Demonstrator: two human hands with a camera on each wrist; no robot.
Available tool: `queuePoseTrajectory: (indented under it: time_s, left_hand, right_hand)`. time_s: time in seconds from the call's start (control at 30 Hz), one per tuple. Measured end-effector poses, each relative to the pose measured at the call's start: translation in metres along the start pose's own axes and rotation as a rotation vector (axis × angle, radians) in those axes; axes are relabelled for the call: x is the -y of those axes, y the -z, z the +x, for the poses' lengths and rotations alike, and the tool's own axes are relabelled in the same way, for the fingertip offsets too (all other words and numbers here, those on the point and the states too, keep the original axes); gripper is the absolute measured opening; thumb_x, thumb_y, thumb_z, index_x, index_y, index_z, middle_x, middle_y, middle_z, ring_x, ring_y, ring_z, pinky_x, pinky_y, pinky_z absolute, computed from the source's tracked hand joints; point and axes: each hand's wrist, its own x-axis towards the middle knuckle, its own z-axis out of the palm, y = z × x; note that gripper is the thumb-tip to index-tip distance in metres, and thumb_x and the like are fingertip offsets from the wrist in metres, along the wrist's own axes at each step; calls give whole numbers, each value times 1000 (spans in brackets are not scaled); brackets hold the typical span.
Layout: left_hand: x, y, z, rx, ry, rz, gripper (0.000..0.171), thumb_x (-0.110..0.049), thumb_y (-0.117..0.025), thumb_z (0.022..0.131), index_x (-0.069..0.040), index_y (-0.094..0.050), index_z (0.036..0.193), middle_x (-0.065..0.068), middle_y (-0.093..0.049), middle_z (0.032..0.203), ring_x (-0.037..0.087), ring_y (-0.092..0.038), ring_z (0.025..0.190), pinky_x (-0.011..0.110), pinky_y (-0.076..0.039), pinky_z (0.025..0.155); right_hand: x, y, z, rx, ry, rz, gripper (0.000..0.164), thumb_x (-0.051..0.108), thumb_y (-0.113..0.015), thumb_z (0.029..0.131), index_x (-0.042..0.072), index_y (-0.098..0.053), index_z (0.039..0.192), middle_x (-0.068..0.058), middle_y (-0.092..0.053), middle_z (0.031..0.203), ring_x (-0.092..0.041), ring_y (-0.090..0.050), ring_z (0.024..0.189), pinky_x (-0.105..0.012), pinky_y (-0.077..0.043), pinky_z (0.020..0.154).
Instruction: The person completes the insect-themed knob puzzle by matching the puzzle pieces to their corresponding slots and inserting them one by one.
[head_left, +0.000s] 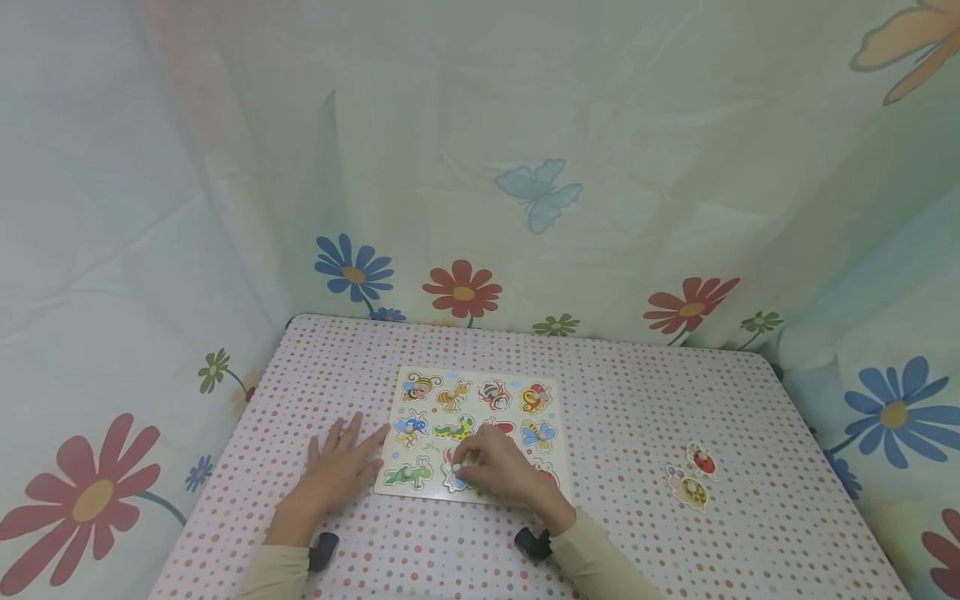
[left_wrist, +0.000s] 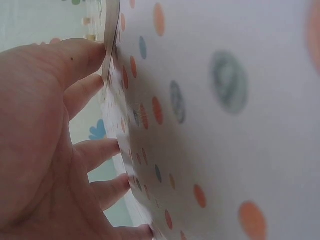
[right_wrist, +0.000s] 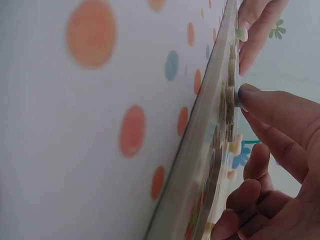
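Note:
A wooden peg puzzle board (head_left: 397,493) with rows of cartoon insect pieces lies on the table. My right hand (head_left: 501,467) is over its lower middle. Thumb and forefinger pinch the small knob of a puzzle piece (head_left: 449,482) in the bottom row, seen edge-on as a thin puzzle piece (right_wrist: 230,115) in the right wrist view. Whether it sits fully in its recess I cannot tell. My left hand (head_left: 337,471) rests at the board's left side with fingers spread. In the left wrist view its thumb touches the board edge (left_wrist: 111,35), and other fingertips rest on the cloth.
Two loose pieces, a red ladybug (head_left: 702,460) and a yellow-green bug (head_left: 687,489), lie on the dotted tablecloth (head_left: 622,417) at the right. Black wrist mounts (head_left: 322,552) sit under both wrists. A flower-printed curtain (head_left: 420,167) surrounds the table's back and sides.

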Motion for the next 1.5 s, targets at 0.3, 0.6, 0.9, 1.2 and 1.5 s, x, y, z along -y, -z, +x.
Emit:
queuePoseTrajectory:
  time_s: [0.3, 0.6, 0.9, 1.2, 1.5]
  left_hand:
    - [0, -1, 2, -1, 4, 1, 54, -36, -50, 104, -29, -37, 156, 19, -11, 165, 49, -3, 148, 75, 3, 110]
    - [-1, 0, 0, -1, 8, -2, 54, -35, -51, 104, -29, -38, 156, 20, -12, 164, 49, -3, 148, 74, 3, 110]
    - [0, -2, 1, 8, 18, 14, 54, -35, -50, 104, -28, -37, 156, 20, -12, 164, 49, -4, 148, 75, 2, 110]
    - [-1, -1, 0, 20, 32, 7, 54, -37, -50, 104, -29, -36, 157, 19, -10, 165, 49, -2, 148, 74, 4, 110]
    - [-1, -1, 0, 17, 24, 3, 55, -36, -50, 104, -29, -36, 157, 19, -10, 165, 49, -2, 148, 74, 5, 110]
  right_hand:
    - [1, -2, 2, 15, 8, -11, 10, 12, -80, 83, 21, -77, 87, 6, -57, 80, -13, -48, 74, -25, -43, 64]
    - [1, -3, 3, 4, 31, -20, 10, 11, -80, 83, 19, -78, 87, 8, -58, 80, -13, -48, 72, -24, -43, 62]
    - [-3, 18, -7, -40, -60, -9, 11, 11, -77, 86, 18, -77, 94, 8, -57, 84, -13, -49, 77, -28, -46, 66]
    - [-25, 52, -30, -177, -91, 2, 12, 7, -78, 86, 14, -78, 96, 4, -64, 93, -16, -54, 81, -30, -47, 67]
    - [-51, 84, -61, -268, -231, 0, 13, 12, -79, 87, 13, -77, 99, 1, -54, 85, -17, -44, 68, -28, -41, 57]
